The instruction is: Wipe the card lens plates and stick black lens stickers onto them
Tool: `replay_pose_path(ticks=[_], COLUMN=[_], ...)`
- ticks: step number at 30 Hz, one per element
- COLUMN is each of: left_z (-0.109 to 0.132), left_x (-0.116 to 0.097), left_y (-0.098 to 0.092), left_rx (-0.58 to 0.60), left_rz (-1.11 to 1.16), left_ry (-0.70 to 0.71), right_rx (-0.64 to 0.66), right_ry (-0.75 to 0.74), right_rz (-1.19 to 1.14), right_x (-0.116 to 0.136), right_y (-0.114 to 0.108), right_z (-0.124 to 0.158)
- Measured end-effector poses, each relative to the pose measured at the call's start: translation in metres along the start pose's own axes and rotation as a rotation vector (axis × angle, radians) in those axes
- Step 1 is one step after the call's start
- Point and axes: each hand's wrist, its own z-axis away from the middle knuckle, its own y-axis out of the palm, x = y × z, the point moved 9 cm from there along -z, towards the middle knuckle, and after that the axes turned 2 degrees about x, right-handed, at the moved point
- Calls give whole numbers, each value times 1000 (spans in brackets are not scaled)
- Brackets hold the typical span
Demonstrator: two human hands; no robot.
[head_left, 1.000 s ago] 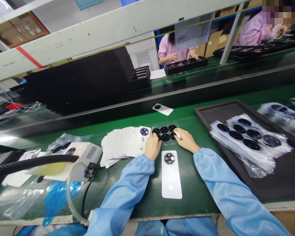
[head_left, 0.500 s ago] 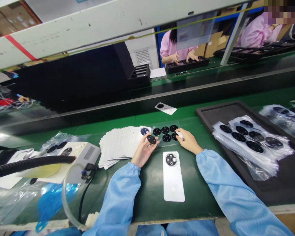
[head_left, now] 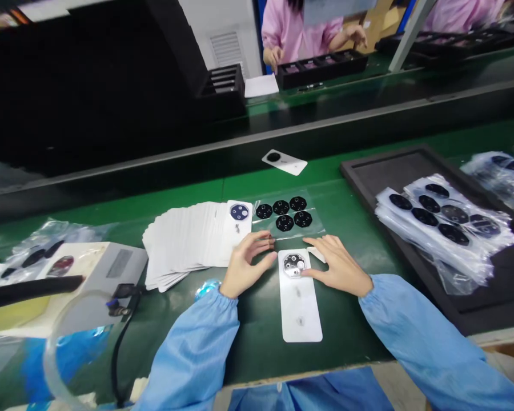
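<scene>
A white phone back cover (head_left: 300, 308) lies on the green belt in front of me, its silvery camera ring (head_left: 294, 264) at the far end. My left hand (head_left: 245, 264) rests at the cover's top left corner, fingers and thumb curled in a pinch; what they hold is hidden. My right hand (head_left: 337, 266) lies flat at the top right, fingers stretched out, a fingertip touching the cover beside the ring. A small white sliver (head_left: 317, 254) shows by its fingers. Just beyond lies a clear sheet with several black round lens discs (head_left: 283, 214).
A fanned stack of white covers (head_left: 188, 245) lies to the left, the top one with a blue lens (head_left: 239, 212). Right: black tray (head_left: 394, 165) with bags of discs (head_left: 441, 225). Left: grey box (head_left: 111, 264), black hose (head_left: 25, 288). Lone cover (head_left: 285, 162) on belt. A person in pink (head_left: 300, 28) works opposite.
My left hand lifted a black disc off the sheet, then both hands drew back to the cover's camera ring. The disc no longer shows. The view tilted down.
</scene>
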Motion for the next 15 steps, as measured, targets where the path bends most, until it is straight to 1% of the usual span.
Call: replay_pose_path(ticks=[2, 4, 6, 8, 12, 15], left_z=[4, 9, 14, 17, 20, 20], left_x=[-6, -10, -12, -11, -7, -6], left_y=[10, 23, 36, 45, 51, 52], left_rx=[33, 91, 158, 201, 210, 219], left_rz=[-150, -284, -388, -466, -571, -594], left_ry=[52, 94, 121, 140, 160, 168], right_rx=[31, 58, 88, 117, 190, 217], right_ry=[-10, -15, -22, -28, -50, -67], right_rz=[32, 57, 70, 73, 46, 41], right_x=[2, 2, 2, 1, 1, 2], right_y=[3, 5, 8, 9, 12, 12], right_z=[-1, -3, -5, -5, -4, -3])
